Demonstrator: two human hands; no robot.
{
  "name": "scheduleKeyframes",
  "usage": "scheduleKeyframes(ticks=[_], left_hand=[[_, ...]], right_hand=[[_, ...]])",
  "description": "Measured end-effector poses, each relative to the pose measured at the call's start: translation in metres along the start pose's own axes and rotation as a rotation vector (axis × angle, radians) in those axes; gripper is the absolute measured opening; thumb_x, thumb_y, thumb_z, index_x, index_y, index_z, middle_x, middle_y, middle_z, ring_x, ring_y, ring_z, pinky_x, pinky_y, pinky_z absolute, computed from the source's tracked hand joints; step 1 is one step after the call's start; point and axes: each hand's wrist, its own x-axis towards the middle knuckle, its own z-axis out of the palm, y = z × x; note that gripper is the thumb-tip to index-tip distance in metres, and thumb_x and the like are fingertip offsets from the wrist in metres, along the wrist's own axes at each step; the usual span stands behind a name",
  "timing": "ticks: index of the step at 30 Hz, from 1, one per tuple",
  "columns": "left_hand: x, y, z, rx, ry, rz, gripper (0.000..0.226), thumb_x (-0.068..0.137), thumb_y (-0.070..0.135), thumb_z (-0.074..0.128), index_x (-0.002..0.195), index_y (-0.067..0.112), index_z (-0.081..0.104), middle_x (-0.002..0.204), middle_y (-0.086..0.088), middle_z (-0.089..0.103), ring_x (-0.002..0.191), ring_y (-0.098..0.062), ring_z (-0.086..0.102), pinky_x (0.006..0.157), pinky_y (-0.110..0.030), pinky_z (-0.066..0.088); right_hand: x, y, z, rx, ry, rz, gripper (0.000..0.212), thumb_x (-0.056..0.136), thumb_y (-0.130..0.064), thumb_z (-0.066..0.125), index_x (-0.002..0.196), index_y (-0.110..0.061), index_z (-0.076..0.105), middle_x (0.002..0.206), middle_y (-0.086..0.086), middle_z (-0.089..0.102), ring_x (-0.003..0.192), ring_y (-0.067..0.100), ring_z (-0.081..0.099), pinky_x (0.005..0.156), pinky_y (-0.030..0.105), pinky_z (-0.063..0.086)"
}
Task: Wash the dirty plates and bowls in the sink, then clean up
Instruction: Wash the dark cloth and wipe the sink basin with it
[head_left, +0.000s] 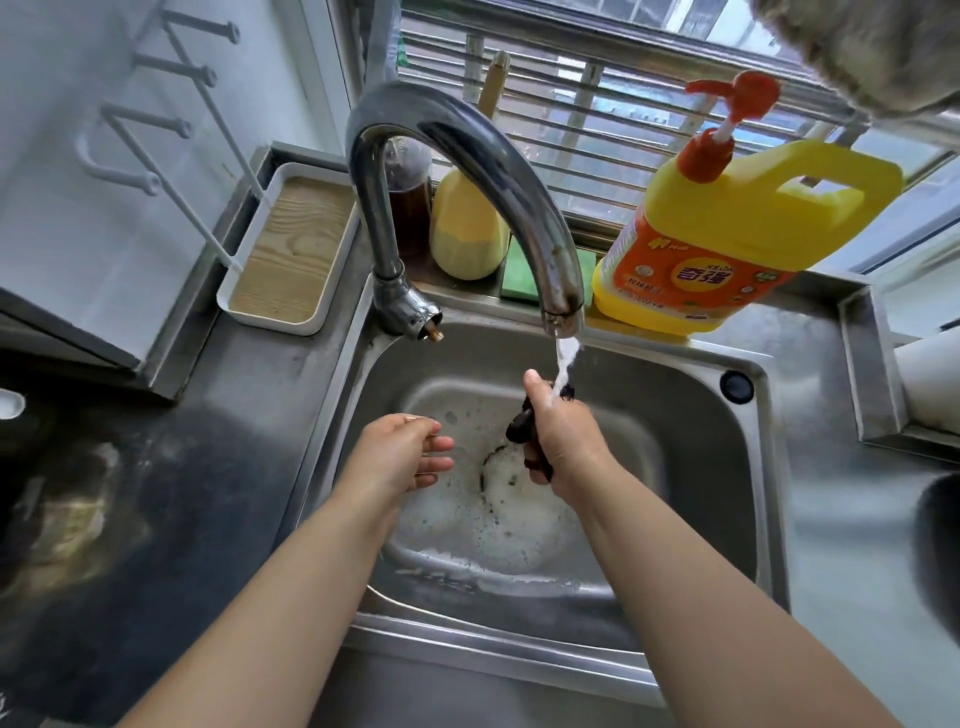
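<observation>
Steel sink | right hand gripping dark cloth under faucet stream | left hand hovering beside, fingers loosely spread, holding nothing

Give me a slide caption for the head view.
Right hand rinses a dark cloth under the running tap; left hand open over the foamy sink.

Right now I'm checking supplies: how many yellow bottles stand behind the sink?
2. The big yellow pump bottle stands on the ledge right of the faucet; a smaller yellow bottle stands behind the faucet's arch. Others may be hidden.
</observation>
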Motion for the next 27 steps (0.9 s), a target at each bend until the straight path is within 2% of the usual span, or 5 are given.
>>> scheduleKeyframes(ticks=[6, 12, 15, 21, 27], left_hand=[[-0.017, -0.007, 0.016, 0.141, -0.229, 0.047, 0.019, 0.098, 0.026, 0.052, 0.109, 0.011, 0.058, 0.105, -0.006, 0.067, 0.087, -0.018, 0.067, 0.081, -0.032, 0.053], [-0.025, -0.015, 0.04, -0.001, -0.345, 0.128, 0.034, 0.096, 0.036, 0.054, 0.125, 0.02, 0.051, 0.123, -0.002, 0.062, 0.115, -0.015, 0.058, 0.101, -0.036, 0.045], [-0.025, -0.011, 0.04, -0.085, -0.368, 0.156, 0.06, 0.072, 0.04, 0.078, 0.118, 0.013, 0.052, 0.116, -0.008, 0.065, 0.109, -0.019, 0.063, 0.096, -0.036, 0.05], [-0.022, -0.003, 0.042, -0.138, -0.302, 0.136, 0.021, 0.091, 0.014, 0.062, 0.072, 0.01, 0.053, 0.07, -0.006, 0.063, 0.073, -0.019, 0.06, 0.07, -0.028, 0.053], [-0.032, -0.001, 0.05, -0.265, -0.496, -0.072, 0.03, 0.097, 0.023, 0.053, 0.114, 0.0, 0.062, 0.111, -0.015, 0.069, 0.103, -0.026, 0.067, 0.092, -0.037, 0.052]], right_hand=[[-0.004, -0.002, 0.004, 0.339, -0.093, 0.008, 0.03, 0.099, -0.036, 0.047, 0.083, -0.011, 0.05, 0.062, 0.009, 0.055, 0.047, 0.018, 0.048, 0.047, 0.026, 0.039], [-0.003, 0.005, 0.003, 0.611, -0.291, 0.034, 0.059, 0.095, -0.061, 0.034, 0.107, -0.012, 0.065, 0.096, 0.008, 0.068, 0.082, 0.02, 0.062, 0.091, 0.039, 0.048], [-0.004, 0.018, -0.006, 0.488, -0.253, -0.06, 0.047, 0.095, -0.051, 0.044, 0.103, -0.01, 0.067, 0.091, 0.007, 0.073, 0.094, 0.024, 0.065, 0.095, 0.04, 0.048], [-0.015, 0.019, -0.026, 0.046, 0.01, -0.314, 0.034, 0.089, -0.044, 0.061, 0.09, -0.011, 0.067, 0.088, 0.01, 0.072, 0.08, 0.026, 0.068, 0.067, 0.035, 0.054], [-0.014, 0.027, -0.028, -0.217, -0.051, -0.393, 0.034, 0.093, -0.054, 0.048, 0.1, -0.024, 0.062, 0.1, 0.0, 0.067, 0.096, 0.015, 0.063, 0.087, 0.034, 0.052]])
